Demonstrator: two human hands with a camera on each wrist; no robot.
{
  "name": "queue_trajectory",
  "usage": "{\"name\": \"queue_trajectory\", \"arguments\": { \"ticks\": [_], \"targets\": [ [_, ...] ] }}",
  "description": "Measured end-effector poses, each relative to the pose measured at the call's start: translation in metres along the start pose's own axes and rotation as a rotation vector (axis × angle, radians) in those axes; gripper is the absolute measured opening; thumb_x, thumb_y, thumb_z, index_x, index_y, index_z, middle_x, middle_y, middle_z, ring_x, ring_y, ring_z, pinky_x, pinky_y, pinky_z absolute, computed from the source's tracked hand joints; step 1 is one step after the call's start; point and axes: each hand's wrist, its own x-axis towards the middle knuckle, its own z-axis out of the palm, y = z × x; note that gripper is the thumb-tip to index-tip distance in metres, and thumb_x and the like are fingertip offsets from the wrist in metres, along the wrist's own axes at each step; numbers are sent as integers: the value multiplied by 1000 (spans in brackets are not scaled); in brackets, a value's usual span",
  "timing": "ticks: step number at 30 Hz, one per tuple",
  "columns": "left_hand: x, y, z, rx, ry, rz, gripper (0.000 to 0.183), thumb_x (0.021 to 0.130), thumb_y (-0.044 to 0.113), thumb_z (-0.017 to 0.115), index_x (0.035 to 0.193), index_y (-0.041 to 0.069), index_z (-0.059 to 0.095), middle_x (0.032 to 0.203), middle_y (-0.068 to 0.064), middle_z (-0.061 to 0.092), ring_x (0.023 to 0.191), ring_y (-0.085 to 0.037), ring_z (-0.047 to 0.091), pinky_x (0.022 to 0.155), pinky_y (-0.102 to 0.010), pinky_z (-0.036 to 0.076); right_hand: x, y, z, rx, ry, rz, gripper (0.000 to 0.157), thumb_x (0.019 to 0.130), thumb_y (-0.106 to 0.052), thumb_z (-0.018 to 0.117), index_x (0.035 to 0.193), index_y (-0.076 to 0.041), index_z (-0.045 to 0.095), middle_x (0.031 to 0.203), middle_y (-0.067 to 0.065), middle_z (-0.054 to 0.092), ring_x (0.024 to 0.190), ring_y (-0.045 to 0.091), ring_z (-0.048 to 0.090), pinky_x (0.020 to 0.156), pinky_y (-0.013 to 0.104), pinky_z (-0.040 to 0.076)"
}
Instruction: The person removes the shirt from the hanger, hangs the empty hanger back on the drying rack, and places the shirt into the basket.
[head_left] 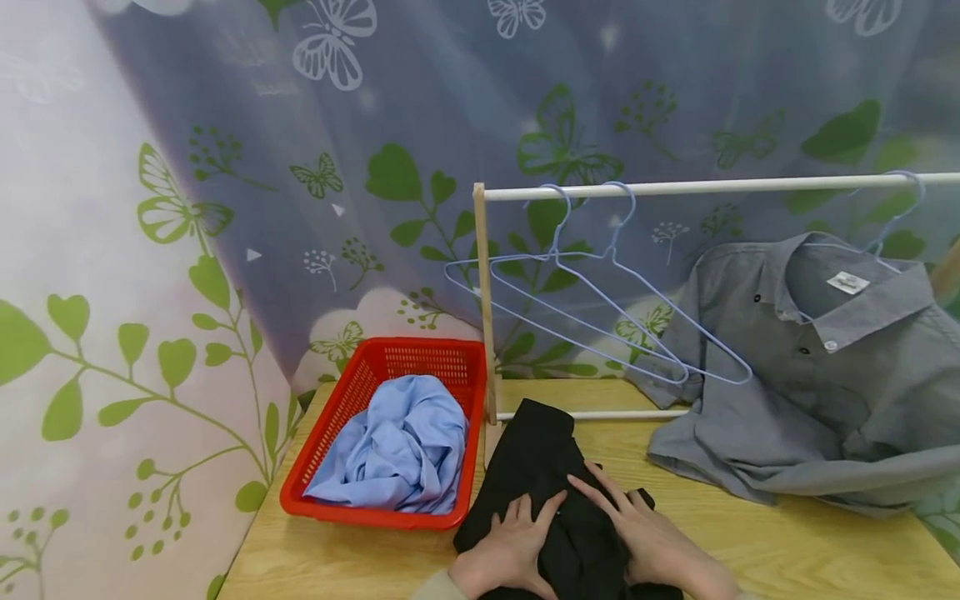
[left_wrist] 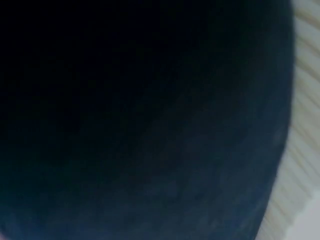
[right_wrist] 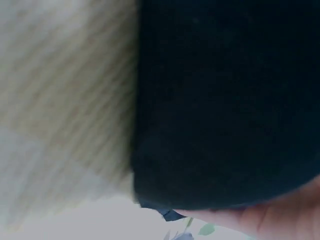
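Left hand (head_left: 512, 543) and right hand (head_left: 651, 535) — both spread — rest on the black garment (head_left: 525, 467), presumably to steady it against the surface (head_left: 723, 521).

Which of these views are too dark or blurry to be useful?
Head view: well lit, with the left hand and right hand clear, though the black cloth shows little fold detail; left wrist view: mostly near-black cloth, with a blurred strip of table; right wrist view: dark cloth again, blurred table grain, washed-out brightness at lower left.
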Motion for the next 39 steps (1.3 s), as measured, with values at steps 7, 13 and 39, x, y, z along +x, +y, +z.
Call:
{"name": "queue_trajectory", "arguments": {
  "ticks": [7,13,39],
  "targets": [
    [6,13,4,163,6,41,120,63,52,94,157,18,29,149,-16,36,133,-35,45,103,-48,48,13,-8,-5,-18,-116,133,118,60,-56,94,158,-26,35,161,16,29,123,66,44,77,78,44],
    [2,16,5,208,17,54,109,67,49,94,154,14,38,149,-15,40,131,-30,50,104,-37,49,18,-13,-6,-130,-146,192,94,59,-40,100,139,-14,58,144,12,49,115,49,55,77,67,49],
    [-11,8,-13,273,404,3,79,68,47,93,128,13,56,111,-6,67,78,-23,67,60,-38,57,14,-34,-10,-362,280,187,43,72,-39,88,107,-19,72,97,-2,68,87,23,60,50,33,48]
  ]
}}
